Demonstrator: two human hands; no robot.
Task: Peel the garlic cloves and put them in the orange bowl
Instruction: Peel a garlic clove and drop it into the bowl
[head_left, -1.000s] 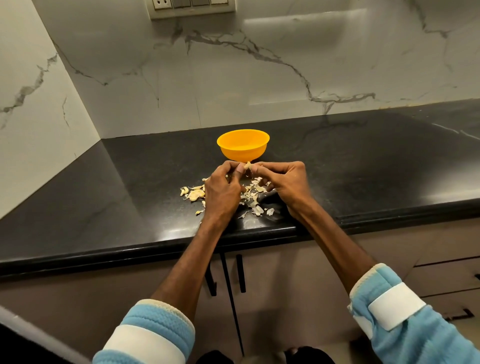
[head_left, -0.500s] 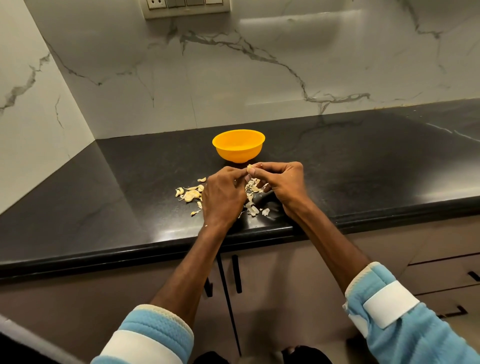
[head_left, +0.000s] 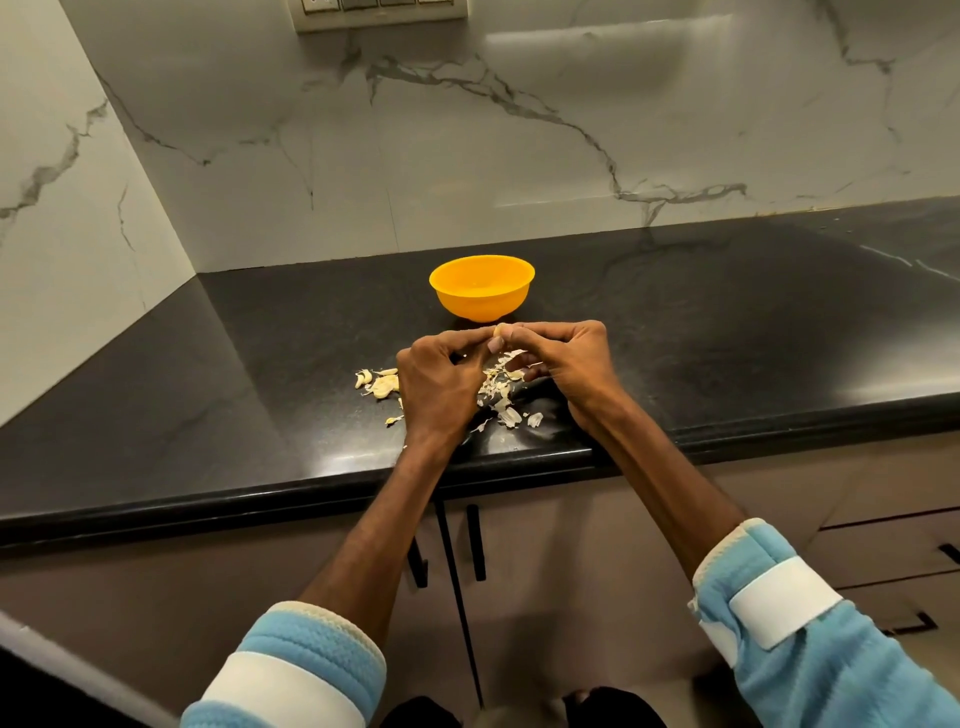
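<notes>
An orange bowl (head_left: 482, 287) stands on the black counter just beyond my hands. My left hand (head_left: 441, 387) and my right hand (head_left: 566, 364) meet fingertip to fingertip above the counter and pinch one small pale garlic cloves piece (head_left: 500, 330) between them. Only its tip shows between the fingers. Loose garlic cloves and skins (head_left: 382, 383) lie to the left of my left hand. A heap of papery peels (head_left: 505, 400) lies under and between my hands. I cannot tell what the bowl holds.
The black counter (head_left: 727, 332) runs to a marble wall behind and on the left. Its front edge is just below my wrists. Cabinet doors with dark handles (head_left: 475, 540) are under the counter. A switch plate (head_left: 379, 13) sits high on the wall.
Both hands stay together on the clove, with small finger shifts. The view has drifted slightly, so the bowl and hands sit a little differently in frame.
</notes>
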